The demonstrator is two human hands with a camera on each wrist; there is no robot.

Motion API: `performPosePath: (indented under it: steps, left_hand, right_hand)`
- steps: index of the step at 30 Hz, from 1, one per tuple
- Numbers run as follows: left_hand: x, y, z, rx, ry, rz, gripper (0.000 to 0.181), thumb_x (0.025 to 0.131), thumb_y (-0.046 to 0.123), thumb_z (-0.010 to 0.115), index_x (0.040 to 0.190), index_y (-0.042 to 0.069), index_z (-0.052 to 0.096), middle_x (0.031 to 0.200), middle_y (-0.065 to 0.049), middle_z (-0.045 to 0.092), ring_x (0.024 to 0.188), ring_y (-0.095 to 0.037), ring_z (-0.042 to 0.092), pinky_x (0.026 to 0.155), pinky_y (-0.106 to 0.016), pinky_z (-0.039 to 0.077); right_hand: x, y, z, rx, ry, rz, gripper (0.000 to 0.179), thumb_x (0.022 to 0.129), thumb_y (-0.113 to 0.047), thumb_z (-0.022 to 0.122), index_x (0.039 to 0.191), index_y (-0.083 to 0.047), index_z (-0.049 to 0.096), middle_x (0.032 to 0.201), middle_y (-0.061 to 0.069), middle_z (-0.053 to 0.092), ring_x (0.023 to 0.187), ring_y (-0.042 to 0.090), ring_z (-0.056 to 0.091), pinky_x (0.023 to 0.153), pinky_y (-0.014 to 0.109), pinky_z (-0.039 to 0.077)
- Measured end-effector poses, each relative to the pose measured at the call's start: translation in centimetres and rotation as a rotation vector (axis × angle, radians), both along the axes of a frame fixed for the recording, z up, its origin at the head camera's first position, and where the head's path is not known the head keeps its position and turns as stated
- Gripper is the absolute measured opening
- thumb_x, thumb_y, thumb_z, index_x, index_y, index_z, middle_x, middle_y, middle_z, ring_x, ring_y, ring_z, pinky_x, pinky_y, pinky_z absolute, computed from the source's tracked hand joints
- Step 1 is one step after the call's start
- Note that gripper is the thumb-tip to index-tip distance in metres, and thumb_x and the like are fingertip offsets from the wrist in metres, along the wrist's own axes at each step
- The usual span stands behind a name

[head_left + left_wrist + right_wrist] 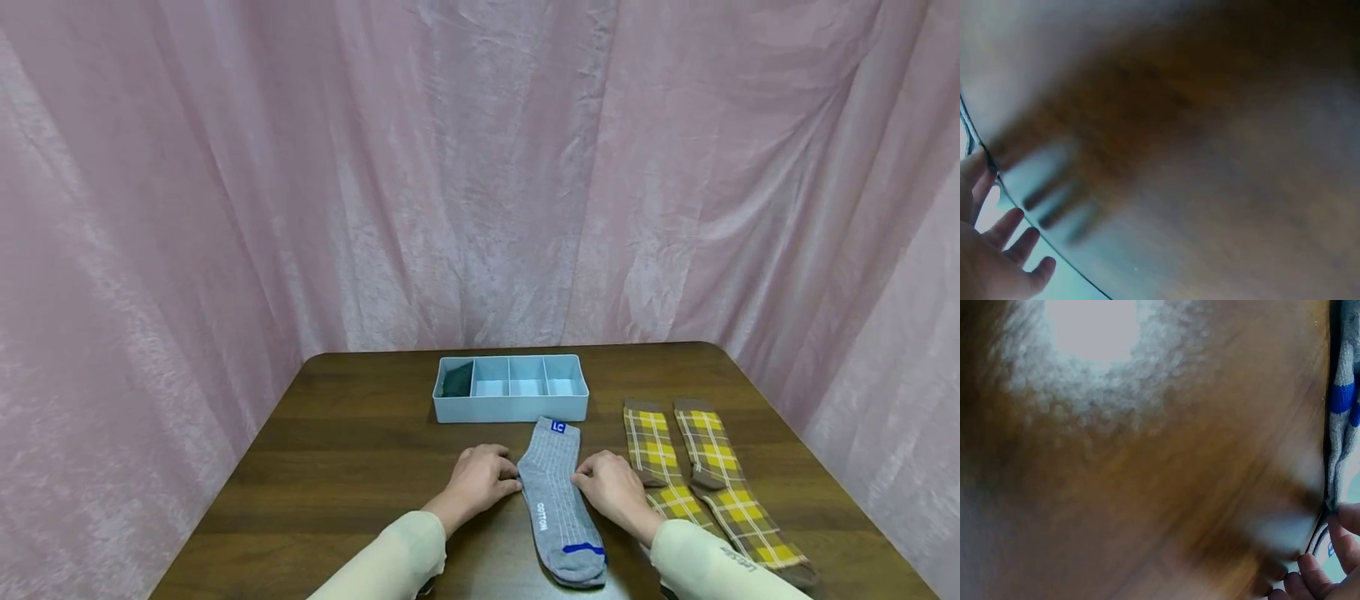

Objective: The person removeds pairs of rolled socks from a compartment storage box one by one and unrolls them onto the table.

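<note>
Head view: left hand (480, 481) and right hand (612, 486) pinch the grey ribbed-knit socks (552, 487) at left and right edges.

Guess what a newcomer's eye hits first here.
Probably the bright yellow plaid socks, laid out on the table's right. Then the gray sock, front centre between left hand and right hand; behind it, a pale-blue divided box with dark green fabric leftmost.

Wooden table (360, 467), blue tray (512, 409), grey socks (557, 492), plaid socks (716, 454)
</note>
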State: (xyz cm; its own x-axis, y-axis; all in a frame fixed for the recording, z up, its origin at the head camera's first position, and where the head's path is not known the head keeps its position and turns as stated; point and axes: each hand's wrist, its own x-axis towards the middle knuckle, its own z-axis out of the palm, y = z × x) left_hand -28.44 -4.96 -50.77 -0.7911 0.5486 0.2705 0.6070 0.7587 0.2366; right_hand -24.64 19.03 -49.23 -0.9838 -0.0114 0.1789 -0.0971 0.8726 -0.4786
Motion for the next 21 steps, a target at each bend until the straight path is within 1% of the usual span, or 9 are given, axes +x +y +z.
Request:
performPosePath:
  steps: [3,5,8,10,12,14,16,18,21]
  left_hand:
    - [0.1,0.2,-0.1,0.011,0.020,0.030,0.011,0.084,0.029,0.077,0.092,0.023,0.082,0.119,-0.006,0.069,0.114,-0.023,0.060,0.093,-0.048,0.043]
    - [0.1,0.3,0.0,0.012,0.028,0.041,0.010,0.084,0.028,0.077,0.091,0.024,0.082,0.117,-0.005,0.070,0.112,-0.023,0.060,0.092,-0.047,0.043]
    - [0.0,0.5,0.2,0.004,0.031,0.043,0.008,0.084,0.028,0.078,0.089,0.024,0.082,0.114,-0.003,0.071,0.109,-0.022,0.061,0.091,-0.047,0.043]
    - [0.0,0.6,0.4,-0.003,0.024,0.041,0.008,0.084,0.028,0.078,0.089,0.025,0.083,0.113,-0.001,0.071,0.108,-0.021,0.061,0.092,-0.047,0.043]
    - [-0.1,0.7,0.6,-0.020,0.013,0.042,0.008,0.084,0.027,0.078,0.089,0.025,0.083,0.113,0.000,0.071,0.109,-0.021,0.060,0.093,-0.048,0.042]
    - [-0.1,0.8,0.8,-0.040,-0.008,0.050,0.008,0.084,0.028,0.078,0.089,0.024,0.082,0.113,0.000,0.071,0.111,-0.021,0.059,0.095,-0.049,0.041]
    - [0.0,1.0,1.2,-0.064,-0.040,0.068,0.011,0.085,0.030,0.076,0.092,0.023,0.082,0.115,0.000,0.070,0.114,-0.022,0.058,0.097,-0.049,0.040]
    - [0.1,1.3,1.4,-0.084,-0.071,0.090,0.020,0.087,0.036,0.074,0.099,0.021,0.081,0.120,-0.001,0.068,0.119,-0.024,0.056,0.100,-0.050,0.039]
    - [0.3,2.0,1.5,-0.125,-0.106,0.117,0.036,0.089,0.044,0.071,0.114,0.018,0.076,0.130,-0.006,0.063,0.126,-0.027,0.051,0.104,-0.052,0.036]
  right_hand:
    - [0.0,0.0,0.0,-0.011,0.015,0.007,0.009,0.083,-0.019,0.074,0.076,-0.015,0.074,0.089,0.002,0.067,0.088,0.026,0.062,0.075,0.047,0.050]
    - [0.0,0.2,0.1,-0.028,0.022,0.015,0.010,0.083,-0.016,0.073,0.073,-0.015,0.073,0.083,0.000,0.066,0.081,0.023,0.061,0.072,0.044,0.050]
    - [0.0,0.6,0.6,-0.059,0.025,0.027,0.015,0.082,-0.013,0.070,0.067,-0.015,0.070,0.073,-0.004,0.063,0.068,0.016,0.056,0.064,0.038,0.048]
    - [0.0,1.0,0.8,-0.078,0.017,0.022,0.020,0.081,-0.011,0.067,0.062,-0.014,0.066,0.065,-0.004,0.059,0.060,0.013,0.051,0.058,0.035,0.044]
    - [-0.1,1.5,1.0,-0.094,0.009,0.011,0.021,0.081,-0.010,0.066,0.060,-0.013,0.065,0.062,-0.004,0.057,0.058,0.013,0.048,0.056,0.033,0.042]
    - [-0.1,1.8,1.1,-0.108,-0.009,-0.003,0.020,0.082,-0.010,0.067,0.062,-0.012,0.067,0.063,-0.003,0.060,0.059,0.013,0.050,0.058,0.033,0.043]
    - [-0.1,2.0,1.1,-0.128,-0.034,-0.011,0.016,0.084,-0.013,0.068,0.068,-0.010,0.072,0.070,-0.001,0.066,0.064,0.014,0.055,0.061,0.035,0.047]
    - [-0.1,2.0,1.1,-0.158,-0.064,-0.018,0.013,0.086,-0.016,0.070,0.078,-0.009,0.076,0.080,0.002,0.071,0.071,0.015,0.060,0.066,0.037,0.049]
    - [0.0,1.8,1.2,-0.207,-0.121,-0.034,0.016,0.088,-0.019,0.071,0.086,-0.005,0.078,0.087,0.006,0.073,0.076,0.016,0.061,0.067,0.037,0.050]
